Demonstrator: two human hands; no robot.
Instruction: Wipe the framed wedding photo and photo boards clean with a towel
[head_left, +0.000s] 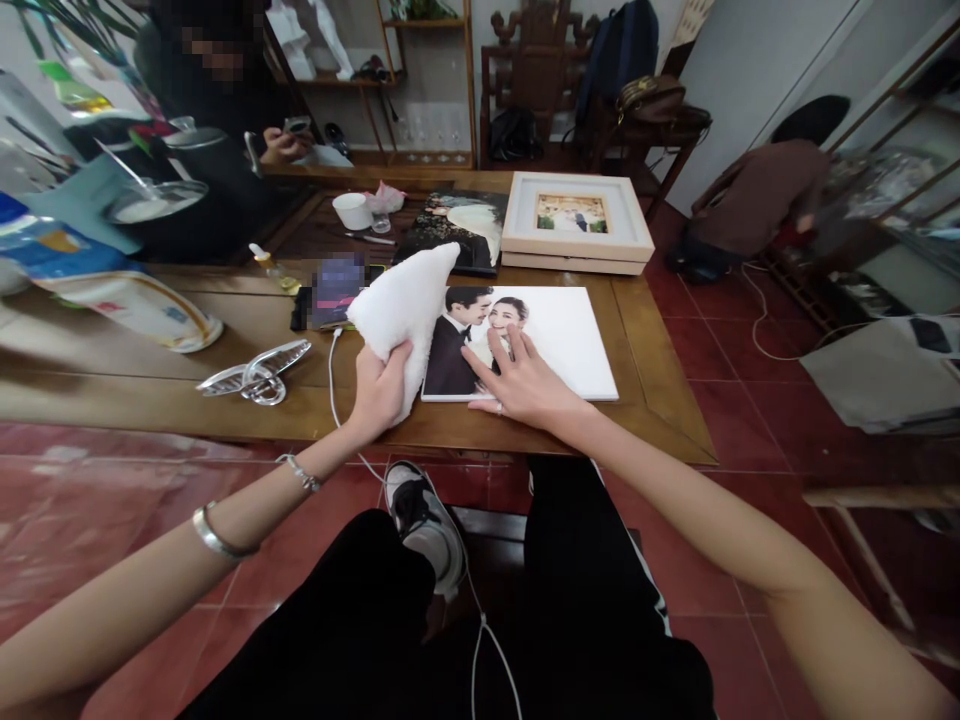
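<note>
The photo panel (570,340) lies under the spread right hand (525,380) and beside the left hand (382,388), which grips a white cloth (409,295).

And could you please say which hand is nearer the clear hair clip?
Left. The left hand, holding a white cloth, is right of the clear hair clip; the right hand is farther right, on the photo.
</note>
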